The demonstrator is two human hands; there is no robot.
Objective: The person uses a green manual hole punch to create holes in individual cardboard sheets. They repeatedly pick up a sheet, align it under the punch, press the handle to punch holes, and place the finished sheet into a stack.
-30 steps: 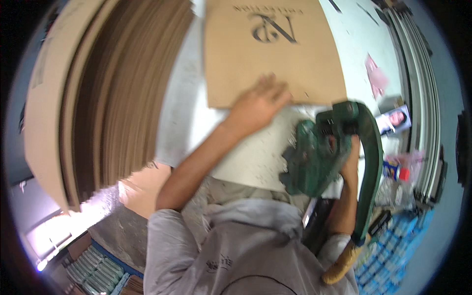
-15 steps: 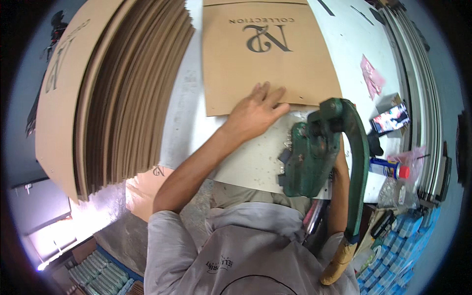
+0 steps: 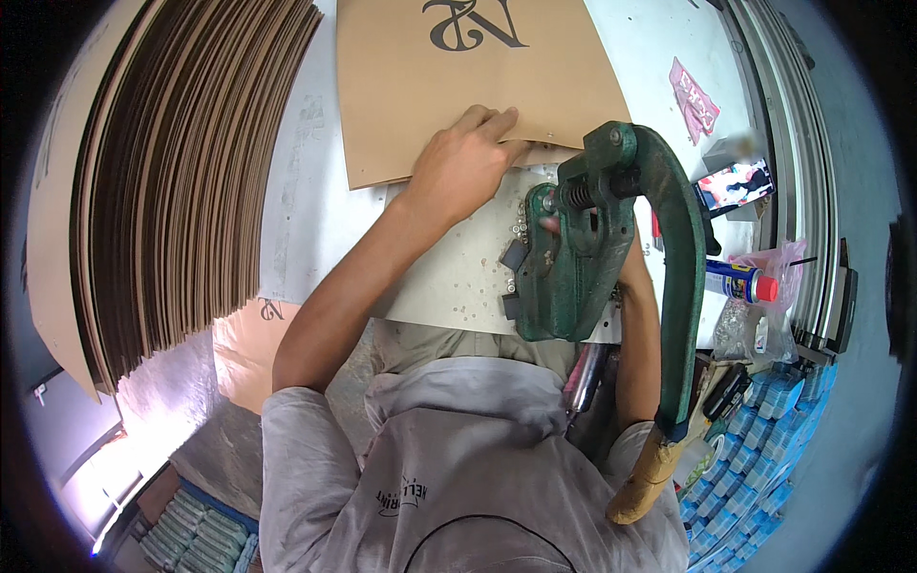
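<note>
Left hand [image 3: 458, 167] flat over the bag [image 3: 478, 100], right hand [image 3: 634, 258] behind the press

Fingers of the left hand rest on top of the bag at its near edge; whether the thumb pinches that edge I cannot tell. The bag lies flat on the table [image 3: 301, 215], mostly beyond the hand and to both sides of it, its near edge slightly parted into layers and its right corner just beside the press [image 3: 564, 258]. Back of the hand up, the left wrist is nearly straight, and the forearm slants up and rightward from a bent elbow. On the right, the forearm rises steeply between the press body and its curved lever [image 3: 686, 248]; the body hides most of that hand, so its grip cannot be told.

Around them, from the left: a tall stack [image 3: 181, 181] of brown folded pieces, small metal rings [image 3: 520, 229] along the press's left side, the green press itself, the lever's yellow handle [image 3: 642, 482] hanging low, a pink wrapper [image 3: 694, 100], a lit phone [image 3: 737, 185] and a blue can [image 3: 734, 281] with a red cap.
</note>
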